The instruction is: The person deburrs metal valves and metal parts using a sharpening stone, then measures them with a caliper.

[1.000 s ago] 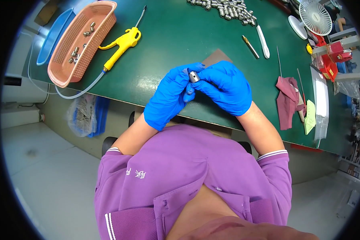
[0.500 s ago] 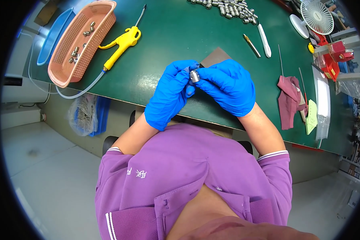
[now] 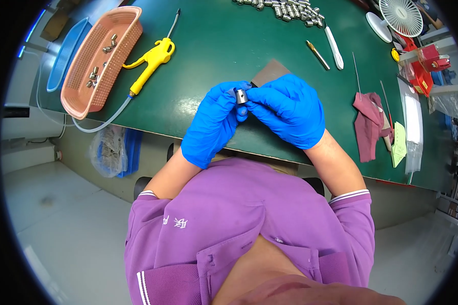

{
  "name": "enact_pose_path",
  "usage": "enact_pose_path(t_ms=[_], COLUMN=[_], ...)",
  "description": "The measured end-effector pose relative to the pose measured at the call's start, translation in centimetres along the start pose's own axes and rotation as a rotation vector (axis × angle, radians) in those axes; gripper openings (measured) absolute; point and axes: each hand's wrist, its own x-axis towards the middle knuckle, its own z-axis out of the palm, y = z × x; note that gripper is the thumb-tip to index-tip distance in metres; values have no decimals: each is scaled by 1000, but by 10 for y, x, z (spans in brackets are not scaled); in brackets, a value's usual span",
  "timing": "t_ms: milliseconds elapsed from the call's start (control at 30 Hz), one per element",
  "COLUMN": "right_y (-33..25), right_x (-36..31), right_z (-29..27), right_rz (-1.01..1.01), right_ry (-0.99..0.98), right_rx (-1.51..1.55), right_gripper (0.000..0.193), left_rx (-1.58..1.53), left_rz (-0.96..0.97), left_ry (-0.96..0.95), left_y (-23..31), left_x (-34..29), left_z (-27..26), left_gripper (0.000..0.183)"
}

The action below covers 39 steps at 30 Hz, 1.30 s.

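Note:
Both my hands wear blue gloves and meet just over the near part of the green table. My left hand [image 3: 211,119] is closed, pinching a small silver metal sleeve [image 3: 241,96] with a round hole in its side. Close beside the sleeve, the fingertips of my right hand [image 3: 287,109] are pressed together. From that hand a grey-brown sheet [image 3: 272,72], which looks like sandpaper, sticks out beyond the knuckles. My right fingers hide its lower part.
A pink basket [image 3: 79,94] with several metal sleeves stands left, beside a blue tray [image 3: 66,58]. A yellow air gun [image 3: 155,61] lies near it. More sleeves [image 3: 290,9] are heaped far back. A drill bit [image 3: 318,55], white-handled tool [image 3: 335,48], maroon cloth [image 3: 369,122] and fan [image 3: 401,18] are right.
The metal sleeve has turned in my left fingers, so its side hole now faces up more plainly. Both hands stay close together, and the whole view has shifted slightly.

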Motion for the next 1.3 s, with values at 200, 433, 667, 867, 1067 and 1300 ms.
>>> enact_pose_path(t_ms=[200, 433, 667, 867, 1067, 1300], right_y=[-4, 2, 1, -2, -8, -1], right_x=[6, 6, 8, 8, 16, 11], right_z=[-6, -11, -9, -10, -8, -3], right_rz=[9, 110, 97, 130, 63, 132], right_ry=[-19, 148, 145, 108, 88, -43], right_rx=[9, -17, -8, 26, 81, 205], right_gripper=[26, 29, 27, 29, 24, 27], left_rx=[-88, -171, -168, 7, -56, 132], left_rz=[-23, -31, -31, -5, -68, -102], left_ry=[-53, -33, -66, 97, -70, 51], left_y=[3, 5, 7, 7, 7, 7], left_x=[-1, -1, 0, -1, 1, 4], left_z=[-1, -1, 1, 10, 7, 16], left_gripper=[30, 30, 30, 36, 42, 52])
